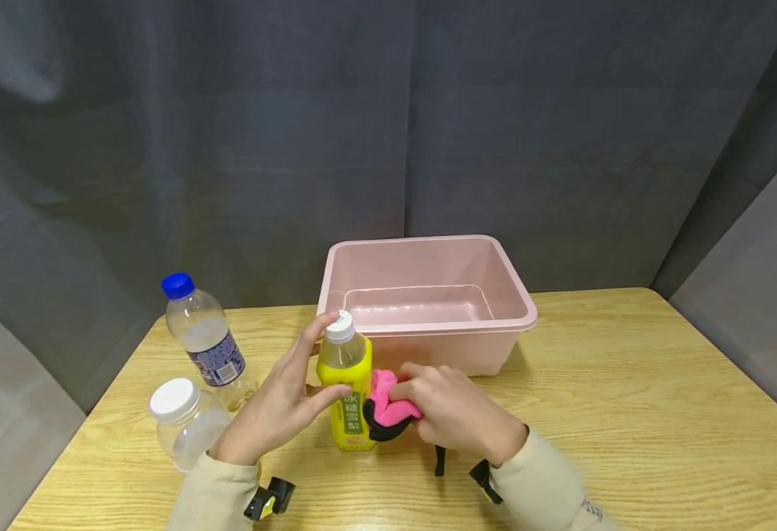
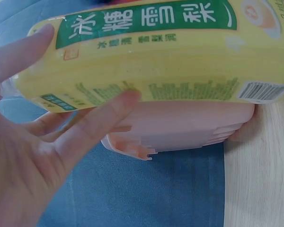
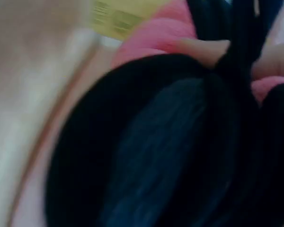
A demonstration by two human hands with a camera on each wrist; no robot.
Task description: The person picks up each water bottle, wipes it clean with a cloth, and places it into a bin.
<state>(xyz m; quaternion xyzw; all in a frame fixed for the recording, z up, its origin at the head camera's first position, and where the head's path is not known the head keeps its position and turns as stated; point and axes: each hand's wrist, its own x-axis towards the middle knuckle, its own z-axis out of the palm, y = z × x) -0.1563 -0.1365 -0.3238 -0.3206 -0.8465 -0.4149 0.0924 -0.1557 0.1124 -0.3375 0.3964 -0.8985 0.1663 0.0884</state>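
A yellow-labelled drink bottle with a white cap stands upright in front of the pink bin. My left hand holds it by the upper part, one finger up by the cap and the thumb on the front label. In my right hand is a bunched pink cloth with black edging, held against the bottle's right side. The left wrist view shows the bottle close up, fingertips on its label. Black fabric and some pink fill most of the blurred right wrist view.
The pink plastic bin stands behind the bottle on the wooden table. At the left are a clear bottle with a blue cap and a clear jar with a white lid. Dark curtain hangs behind the table.
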